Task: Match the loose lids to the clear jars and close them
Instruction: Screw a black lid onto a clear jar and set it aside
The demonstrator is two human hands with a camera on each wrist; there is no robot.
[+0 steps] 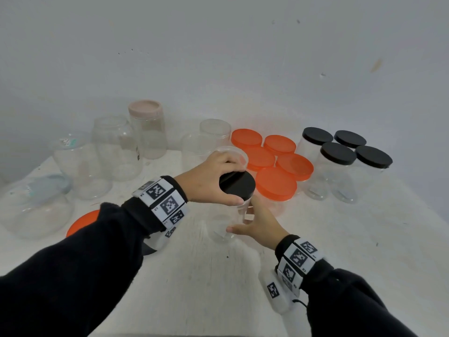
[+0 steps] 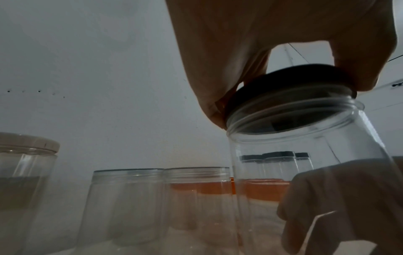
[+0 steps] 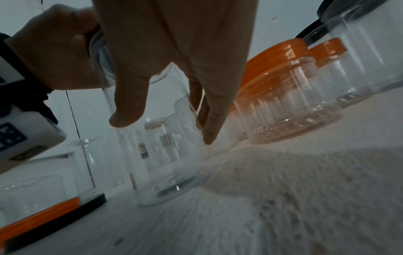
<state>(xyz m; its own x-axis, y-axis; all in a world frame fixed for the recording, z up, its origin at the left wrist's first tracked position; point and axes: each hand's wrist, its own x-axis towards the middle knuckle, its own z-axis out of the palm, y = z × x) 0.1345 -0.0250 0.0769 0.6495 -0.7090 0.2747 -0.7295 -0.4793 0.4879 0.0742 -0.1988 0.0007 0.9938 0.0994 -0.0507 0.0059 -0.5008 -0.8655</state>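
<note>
A black lid sits slightly tilted on the threaded mouth of a clear jar standing mid-table. My left hand grips the lid from above, thumb on its near rim and fingers on its far rim. In the left wrist view the black lid rests on the neck of the jar with threads showing below it. My right hand holds the jar's body low down, thumb in front and fingers round the far side. The right wrist view shows that thumb and the fingers against the jar.
Jars with orange lids stand just behind the held jar, black-lidded jars at right. Several open clear jars and a pink-lidded jar crowd the left. A loose orange lid lies under my left forearm, a loose black lid beside it.
</note>
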